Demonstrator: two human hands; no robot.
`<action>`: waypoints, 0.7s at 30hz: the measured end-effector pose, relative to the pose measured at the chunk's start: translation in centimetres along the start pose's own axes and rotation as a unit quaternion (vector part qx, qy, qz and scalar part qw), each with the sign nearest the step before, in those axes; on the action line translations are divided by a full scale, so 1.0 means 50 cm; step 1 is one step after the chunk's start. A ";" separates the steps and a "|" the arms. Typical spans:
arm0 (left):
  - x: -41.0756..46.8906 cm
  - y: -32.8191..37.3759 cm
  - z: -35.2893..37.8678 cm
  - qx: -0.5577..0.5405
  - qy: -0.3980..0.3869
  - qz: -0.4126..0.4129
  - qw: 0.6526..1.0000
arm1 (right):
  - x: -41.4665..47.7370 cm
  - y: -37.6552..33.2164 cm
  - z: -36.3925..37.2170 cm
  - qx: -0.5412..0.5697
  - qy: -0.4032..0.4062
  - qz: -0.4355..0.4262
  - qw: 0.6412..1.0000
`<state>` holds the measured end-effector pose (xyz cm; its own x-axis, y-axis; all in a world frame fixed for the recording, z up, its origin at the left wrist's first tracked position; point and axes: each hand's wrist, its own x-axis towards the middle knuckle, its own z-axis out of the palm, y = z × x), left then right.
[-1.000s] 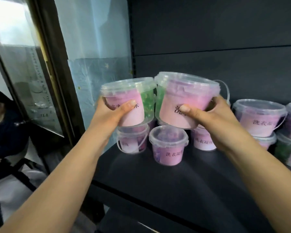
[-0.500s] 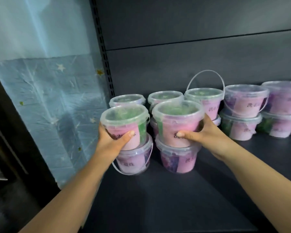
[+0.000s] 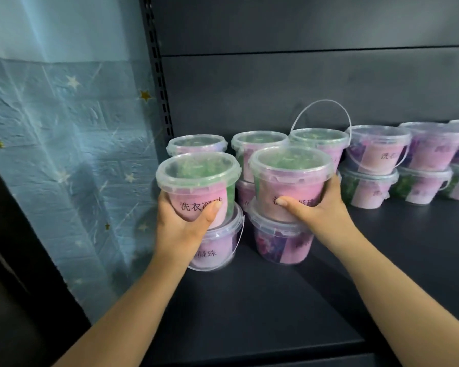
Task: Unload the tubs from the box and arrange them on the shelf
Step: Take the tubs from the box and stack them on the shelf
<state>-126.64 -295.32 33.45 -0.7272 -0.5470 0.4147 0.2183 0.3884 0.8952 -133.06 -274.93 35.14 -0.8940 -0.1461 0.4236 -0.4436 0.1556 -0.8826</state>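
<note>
Shelf (image 3: 276, 313) of dark metal is filling most of the view, with starred blue wallpaper (image 3: 64, 154) covering the wall to its left. The box is not showing anywhere. Stacked tubs (image 3: 379, 154) are lining the back panel in piles of 2, probably to pack more stock into the depth while the labels are facing out. At the front of the left end, 2 more are going on as a second layer: the left tub (image 3: 196, 186) is sitting on or just above the left lower tub (image 3: 217, 247), and the right tub (image 3: 289, 178) is meeting the lid of the right lower tub (image 3: 281, 245); whether either is fully seated is not telling from here. The left hand (image 3: 180, 223) is wrapping its tub low, thumb across the label, and the right hand (image 3: 321, 210) is curling round its tub near the base, likely for steering each base squarely onto a lid. Behind, 1 thin handle (image 3: 321, 101) is standing upright.
</note>
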 end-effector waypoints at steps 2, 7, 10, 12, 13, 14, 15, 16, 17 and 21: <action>-0.010 -0.003 0.001 0.037 -0.001 0.000 0.999 | -0.004 0.002 0.007 -0.006 0.005 0.001 1.000; -0.016 -0.011 0.003 0.077 0.008 0.008 0.997 | -0.008 0.015 0.028 -0.045 0.073 -0.006 0.996; -0.014 -0.012 0.007 0.067 0.019 0.008 0.998 | -0.009 0.019 0.042 -0.075 0.099 -0.005 0.992; -0.009 -0.011 0.005 0.060 0.016 0.014 0.998 | -0.007 0.018 0.049 -0.086 0.104 -0.003 0.991; -0.007 -0.010 0.005 0.060 0.012 0.016 0.998 | -0.007 0.017 0.053 -0.089 0.105 -0.001 0.990; -0.004 -0.011 0.005 0.062 0.007 0.019 0.998 | -0.008 0.014 0.055 -0.090 0.105 -0.001 0.990; -0.001 -0.014 0.005 0.067 -0.001 0.022 0.998 | -0.008 0.014 0.056 -0.092 0.106 -0.004 0.990; 0.003 -0.015 0.005 0.069 -0.006 0.024 0.997 | -0.007 0.012 0.056 -0.093 0.106 -0.008 0.990; 0.003 -0.016 0.005 0.070 -0.012 0.022 0.997 | -0.008 0.013 0.056 -0.096 0.104 -0.010 0.990; 0.006 -0.018 -0.004 0.099 -0.034 0.017 0.994 | -0.019 0.017 0.050 -0.119 0.075 0.015 0.990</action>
<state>-126.93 -295.97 32.82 -0.7652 -0.4822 0.4266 0.1166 0.5478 0.8284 -132.43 -277.12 33.46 -0.8980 0.0064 0.4399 -0.4037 0.3857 -0.8296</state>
